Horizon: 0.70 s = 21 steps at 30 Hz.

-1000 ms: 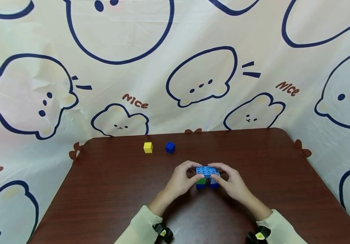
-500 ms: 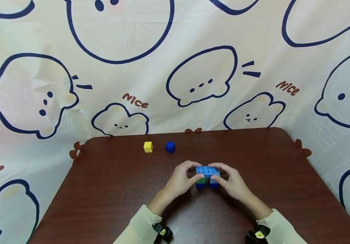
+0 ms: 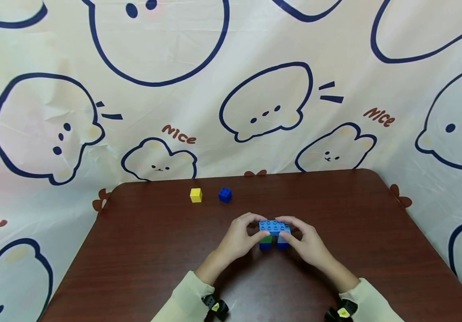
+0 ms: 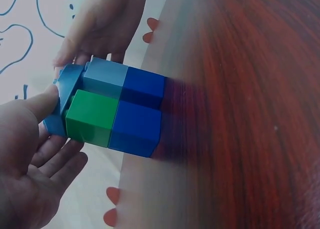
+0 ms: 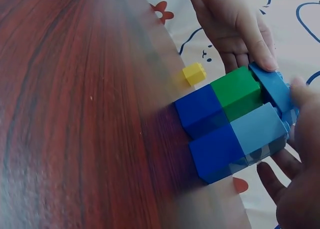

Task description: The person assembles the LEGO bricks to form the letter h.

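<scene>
Left hand (image 3: 236, 237), right hand (image 3: 309, 241): fingers pinching opposite ends of light-blue brick (image 3: 272, 227) | brick: across tops of green-and-blue stack (image 4: 92, 116) and all-blue stack (image 4: 144, 86), over table (image 3: 154, 250) | behind: yellow cube (image 3: 196, 195)

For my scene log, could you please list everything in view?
Long brick: 1, light blue, held at stack tops
Green brick: 1, green, left stack, upper
Short brick: 1, light blue, right stack, upper
Base bricks: 2, dark blue, stack bottoms
Yellow brick: 1, yellow, table's far side
Loose brick: 1, dark blue, right of yellow
Table: 1, brown, under bricks
Backdrop: 1, whitish, behind table
Wrist devices: 2, black, wrists
Sleeves: 2, pale, forearms
Left hand: 1, long brick's left end
Right hand: 1, its right end
</scene>
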{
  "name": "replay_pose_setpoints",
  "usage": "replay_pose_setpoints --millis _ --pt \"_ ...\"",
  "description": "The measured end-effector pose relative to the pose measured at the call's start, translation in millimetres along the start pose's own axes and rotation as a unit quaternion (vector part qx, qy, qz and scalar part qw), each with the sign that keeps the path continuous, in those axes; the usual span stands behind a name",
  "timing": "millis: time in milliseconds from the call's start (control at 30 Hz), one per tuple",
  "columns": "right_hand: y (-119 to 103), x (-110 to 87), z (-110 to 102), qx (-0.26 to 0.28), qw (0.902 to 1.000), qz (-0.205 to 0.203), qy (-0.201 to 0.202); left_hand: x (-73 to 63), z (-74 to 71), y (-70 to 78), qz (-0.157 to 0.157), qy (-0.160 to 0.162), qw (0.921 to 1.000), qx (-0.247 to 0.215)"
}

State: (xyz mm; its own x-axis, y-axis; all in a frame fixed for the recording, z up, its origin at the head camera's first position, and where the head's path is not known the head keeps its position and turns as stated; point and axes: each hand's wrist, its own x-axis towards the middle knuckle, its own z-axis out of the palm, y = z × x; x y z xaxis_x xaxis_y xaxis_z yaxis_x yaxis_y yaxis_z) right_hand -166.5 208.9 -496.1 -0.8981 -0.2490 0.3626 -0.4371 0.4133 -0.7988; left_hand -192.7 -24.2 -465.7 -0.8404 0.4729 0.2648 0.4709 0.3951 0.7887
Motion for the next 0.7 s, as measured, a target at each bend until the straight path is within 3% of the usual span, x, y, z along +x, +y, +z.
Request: replay_pose_setpoints --millis 100,367,500,700 --pt "1 0.5 3 0.028 0.9995 0.005 0.010 -0.6 -0.2 -0.9 -0.001 0.001 1.0000 -0.004" --pt "-43 3.5 -2 0.073 0.9971 0.014 0.018 -1.0 0.0 -1.6 -0.003 0.002 0.9999 -0.014" --pt "-40 2.4 -1 0.073 0.9971 0.012 0.018 -1.2 0.0 -1.1 -0.008 -0.001 0.9998 -0.015" --pt "-11 1.5 6 0.058 0.9980 0.006 0.025 -1.1 -0.6 -0.1 -0.008 -0.001 0.9997 -0.023"
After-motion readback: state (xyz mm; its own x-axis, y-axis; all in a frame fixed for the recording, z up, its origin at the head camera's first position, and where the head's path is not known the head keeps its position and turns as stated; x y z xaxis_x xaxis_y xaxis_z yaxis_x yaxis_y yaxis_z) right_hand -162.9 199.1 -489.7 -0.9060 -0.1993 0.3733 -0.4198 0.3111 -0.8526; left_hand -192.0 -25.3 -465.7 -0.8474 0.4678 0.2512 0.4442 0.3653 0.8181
